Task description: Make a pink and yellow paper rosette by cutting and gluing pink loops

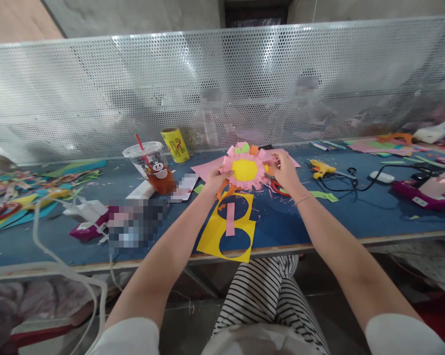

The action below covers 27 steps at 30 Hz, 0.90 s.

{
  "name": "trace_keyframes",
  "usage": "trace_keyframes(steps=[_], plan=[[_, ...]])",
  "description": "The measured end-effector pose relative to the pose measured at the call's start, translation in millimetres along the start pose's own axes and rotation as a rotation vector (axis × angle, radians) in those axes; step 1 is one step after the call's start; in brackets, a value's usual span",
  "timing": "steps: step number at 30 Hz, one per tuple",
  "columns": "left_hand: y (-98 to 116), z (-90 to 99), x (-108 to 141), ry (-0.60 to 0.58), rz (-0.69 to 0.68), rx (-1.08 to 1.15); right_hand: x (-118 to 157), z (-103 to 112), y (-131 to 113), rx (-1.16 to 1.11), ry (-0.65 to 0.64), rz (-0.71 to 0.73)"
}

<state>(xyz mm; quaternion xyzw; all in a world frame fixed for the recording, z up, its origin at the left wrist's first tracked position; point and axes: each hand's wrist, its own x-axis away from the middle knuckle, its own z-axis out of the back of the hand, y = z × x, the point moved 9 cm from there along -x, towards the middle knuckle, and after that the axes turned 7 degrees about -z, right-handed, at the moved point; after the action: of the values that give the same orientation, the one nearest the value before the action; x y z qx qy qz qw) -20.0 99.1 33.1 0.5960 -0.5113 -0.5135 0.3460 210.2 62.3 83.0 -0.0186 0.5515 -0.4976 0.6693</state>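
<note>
A paper flower (244, 170) with a yellow round centre and a fringe of pink strips is held up over the table. My left hand (219, 178) grips its left edge, fingers closed on the rim. At the flower's right side my right hand (282, 167) is closed, the fingers pinching what looks like a small pink paper piece. Below lies a yellow sheet (206, 232) with round holes cut out, and a pink strip (230, 219) rests across it. Red-handled scissors (278, 188) lie partly hidden beneath my right hand.
A drink cup (154, 170) with a red straw and a yellow can-like roll (175, 145) stand left. A yellow glue gun (321, 169) with a black cord lies right. Paper scraps (55, 190) cover the far left. A perforated metal screen (133, 84) rises behind the table.
</note>
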Motion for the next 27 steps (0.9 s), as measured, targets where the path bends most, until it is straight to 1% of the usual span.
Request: trace_keyframes(steps=[3,6,8,9,10,12,14,16,17,19,21,23,27], plan=[[4.7,-8.1,1.1,-0.079,-0.038,0.006,-0.8,1.4,2.0,-0.054,0.012,-0.037],[11.2,-8.2,0.9,-0.102,-0.111,-0.077,-1.4,2.8,1.3,-0.096,0.022,-0.046],[19.0,-8.5,1.0,-0.118,-0.203,-0.177,-1.9,5.6,0.3,-0.111,0.043,-0.054],[24.9,-9.8,1.8,-0.132,-0.273,-0.244,-2.1,8.2,-0.2,-0.114,0.064,-0.061],[32.2,-12.1,3.7,-0.148,-0.359,-0.322,-2.3,11.3,-0.8,-0.113,0.088,-0.066],[51.2,-19.3,12.8,-0.179,-0.593,-0.500,-2.6,17.7,-3.4,-0.106,0.132,-0.062],[70.0,-30.4,29.9,-0.215,-0.871,-0.683,-2.8,23.4,-8.0,-0.102,0.159,-0.037],[82.7,-40.7,50.3,-0.236,-1.127,-0.844,-2.5,28.9,-16.2,-0.097,0.172,0.018],[86.5,-44.5,59.3,-0.236,-1.227,-0.908,-1.8,31.9,-21.9,-0.092,0.177,0.056],[91.5,-48.8,73.2,-0.226,-1.378,-0.982,0.6,38.2,-35.6,-0.079,0.188,0.145],[94.5,-50.3,81.9,-0.218,-1.472,-0.996,3.9,44.8,-48.3,-0.070,0.207,0.217],[95.9,-49.9,84.6,-0.200,-1.511,-0.998,7.1,51.2,-57.3,-0.074,0.236,0.262],[95.0,-46.9,76.2,-0.156,-1.450,-1.033,10.5,59.2,-62.1,-0.080,0.293,0.294]])
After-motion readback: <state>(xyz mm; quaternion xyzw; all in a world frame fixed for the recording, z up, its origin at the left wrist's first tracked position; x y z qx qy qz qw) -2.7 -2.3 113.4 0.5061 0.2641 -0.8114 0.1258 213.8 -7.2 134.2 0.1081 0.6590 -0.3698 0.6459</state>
